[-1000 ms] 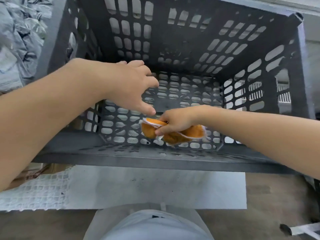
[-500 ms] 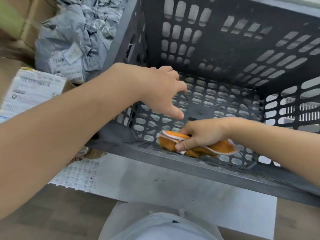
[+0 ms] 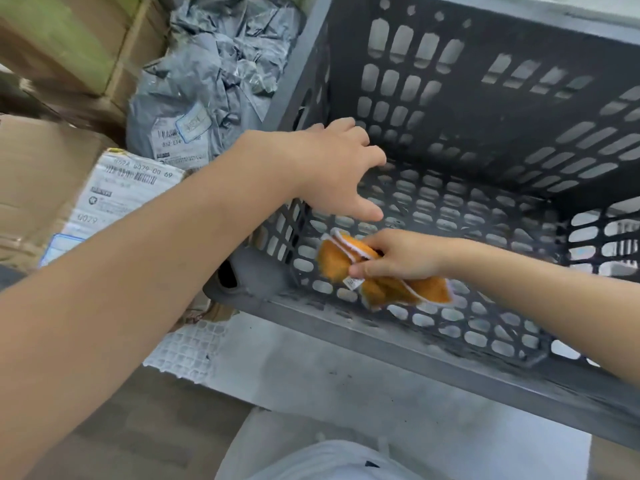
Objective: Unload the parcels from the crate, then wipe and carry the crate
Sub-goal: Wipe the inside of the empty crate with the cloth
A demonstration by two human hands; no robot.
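The dark grey slotted plastic crate fills the right and middle of the head view, with no parcels inside. My right hand is down in its near left corner, shut on an orange cloth with white trim pressed against the floor and near wall. My left hand hovers over the crate's left wall with fingers spread and thumb down, holding nothing. Grey plastic mailer parcels lie heaped just outside the crate to the left.
A cardboard box with a white shipping label sits left of the crate. More cartons stack at the top left. A white mesh mat and a pale sheet lie under the crate's near edge.
The view swung left, bringing the parcels and boxes into sight. My right hand slid the orange cloth toward the crate's near left corner. My left hand stayed spread above the left wall.
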